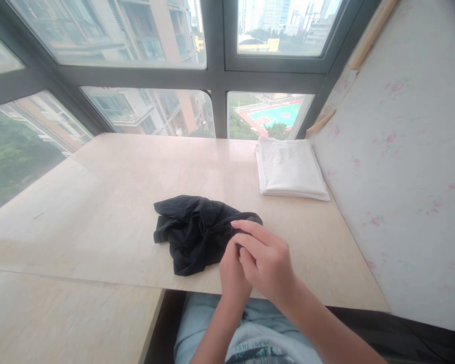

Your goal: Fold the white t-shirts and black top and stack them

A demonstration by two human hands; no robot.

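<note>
A crumpled black garment (200, 230) lies bunched on the pale stone-like ledge (109, 202) in front of me; its folds hide what kind of garment it is. At its right end, near the ledge's front edge, my hands are close together and touching. My left hand (235, 270) is closed, with a bit of dark fabric showing at its top. Over it, my right hand (267, 260) has its fingers bent in a pinch on the same fabric, the index finger reaching across the cloth. The fingertips partly hide each other.
A folded white cloth (291, 167) lies at the back right, beside the flower-patterned wall (405, 167). Grey window frames (136, 77) rise behind the ledge. A lower-left slab (68, 313) adjoins it, and my legs (197, 323) are just below the front edge.
</note>
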